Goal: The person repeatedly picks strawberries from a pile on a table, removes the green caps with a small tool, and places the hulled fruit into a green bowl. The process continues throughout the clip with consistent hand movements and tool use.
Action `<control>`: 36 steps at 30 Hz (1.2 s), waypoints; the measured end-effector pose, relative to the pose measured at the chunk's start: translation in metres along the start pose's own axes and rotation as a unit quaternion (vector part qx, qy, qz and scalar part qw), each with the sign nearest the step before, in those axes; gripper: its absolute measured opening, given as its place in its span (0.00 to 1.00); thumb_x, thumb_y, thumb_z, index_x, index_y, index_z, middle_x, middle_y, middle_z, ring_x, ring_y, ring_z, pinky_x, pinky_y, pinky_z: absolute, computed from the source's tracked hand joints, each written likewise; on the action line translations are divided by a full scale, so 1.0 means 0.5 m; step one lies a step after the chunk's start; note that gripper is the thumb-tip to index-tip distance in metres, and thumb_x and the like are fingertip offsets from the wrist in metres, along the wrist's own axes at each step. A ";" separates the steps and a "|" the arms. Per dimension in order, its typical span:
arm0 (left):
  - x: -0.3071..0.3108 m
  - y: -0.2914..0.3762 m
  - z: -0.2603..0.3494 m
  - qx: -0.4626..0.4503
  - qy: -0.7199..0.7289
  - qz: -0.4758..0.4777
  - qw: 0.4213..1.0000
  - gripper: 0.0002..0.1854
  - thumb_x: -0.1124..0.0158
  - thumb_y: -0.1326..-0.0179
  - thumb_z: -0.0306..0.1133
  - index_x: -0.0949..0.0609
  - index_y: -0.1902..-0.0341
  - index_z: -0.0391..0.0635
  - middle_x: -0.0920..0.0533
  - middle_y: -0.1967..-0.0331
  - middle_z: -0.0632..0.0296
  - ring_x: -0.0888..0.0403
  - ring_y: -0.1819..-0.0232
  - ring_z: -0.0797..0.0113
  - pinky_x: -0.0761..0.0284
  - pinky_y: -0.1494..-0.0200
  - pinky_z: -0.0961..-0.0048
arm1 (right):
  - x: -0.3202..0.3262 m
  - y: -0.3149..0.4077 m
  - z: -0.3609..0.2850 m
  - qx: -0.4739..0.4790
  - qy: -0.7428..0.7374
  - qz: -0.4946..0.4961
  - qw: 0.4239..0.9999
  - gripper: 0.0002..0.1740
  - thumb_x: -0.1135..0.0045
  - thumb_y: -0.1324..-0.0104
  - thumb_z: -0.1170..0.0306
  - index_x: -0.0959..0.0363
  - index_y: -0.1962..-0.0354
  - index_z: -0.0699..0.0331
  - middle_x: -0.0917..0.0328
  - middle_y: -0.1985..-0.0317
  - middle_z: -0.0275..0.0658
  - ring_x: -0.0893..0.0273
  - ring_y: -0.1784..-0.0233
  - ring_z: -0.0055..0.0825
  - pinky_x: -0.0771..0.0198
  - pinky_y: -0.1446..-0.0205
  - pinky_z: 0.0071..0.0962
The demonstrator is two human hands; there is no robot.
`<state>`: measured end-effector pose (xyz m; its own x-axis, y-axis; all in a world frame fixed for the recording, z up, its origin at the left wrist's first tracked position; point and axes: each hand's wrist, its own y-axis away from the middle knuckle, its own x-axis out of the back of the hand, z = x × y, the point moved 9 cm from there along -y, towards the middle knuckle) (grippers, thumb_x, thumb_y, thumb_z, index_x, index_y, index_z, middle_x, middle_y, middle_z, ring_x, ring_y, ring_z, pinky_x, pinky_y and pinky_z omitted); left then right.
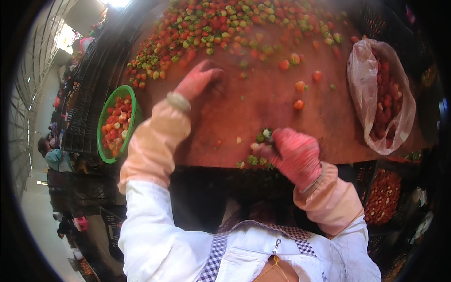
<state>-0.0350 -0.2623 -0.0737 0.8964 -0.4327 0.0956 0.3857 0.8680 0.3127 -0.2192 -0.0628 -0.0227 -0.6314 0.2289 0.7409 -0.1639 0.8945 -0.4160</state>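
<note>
My left hand [200,79], in a red-stained glove, is over the table just below a large heap of strawberries [211,24]. Its fingers curl downward, and whatever may be under them is hidden. Near the front edge, my right hand [297,155] wears a similar stained glove and is blurred by motion. Green strawberry tops [253,160] lie beside and under its fingers, with a leafy piece [261,136] at the fingertips. Whether that hand grips anything is unclear. Between and beyond my hands, a few loose strawberries [299,104] rest on the reddish tabletop [225,120].
A green basket [135,109] of trimmed strawberries stands left of my left forearm. At right is a clear plastic bag [361,77] filled with red strawberries. A dark crate [359,176] with more fruit sits lower right. Another person [58,158] is in the left background.
</note>
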 end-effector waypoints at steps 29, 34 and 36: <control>-0.214 0.285 -0.050 -0.036 0.459 -0.073 0.885 0.27 0.46 0.32 0.56 0.21 0.50 0.42 0.17 0.57 0.58 0.18 0.59 0.63 0.21 0.66 0.73 | -0.030 0.082 -0.116 0.108 0.004 -0.192 0.975 0.29 0.42 0.43 0.40 0.28 0.74 0.60 0.24 0.76 0.43 0.23 0.74 0.47 0.29 0.74 0.42; -0.032 -0.028 -0.008 -0.089 0.161 0.052 0.982 0.21 0.43 0.33 0.50 0.21 0.54 0.42 0.18 0.61 0.59 0.19 0.65 0.67 0.22 0.71 0.71 | -0.045 0.049 -0.036 0.037 0.004 -0.174 0.984 0.30 0.42 0.43 0.39 0.26 0.72 0.61 0.23 0.75 0.44 0.22 0.72 0.46 0.29 0.73 0.42; 0.016 -0.157 0.044 -0.138 -0.207 0.152 0.957 0.21 0.42 0.34 0.45 0.23 0.49 0.38 0.17 0.59 0.57 0.19 0.65 0.69 0.22 0.68 0.71 | -0.039 0.041 -0.012 0.014 0.006 -0.149 0.989 0.28 0.42 0.43 0.40 0.26 0.71 0.60 0.23 0.74 0.43 0.22 0.72 0.45 0.29 0.73 0.42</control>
<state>-0.0631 -0.3394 -0.0767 0.8352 -0.1592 0.5265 0.2142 0.9758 -0.0448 -0.2056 -0.0466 -0.0424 -0.5425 -0.0391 0.8391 -0.3630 0.9118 -0.1921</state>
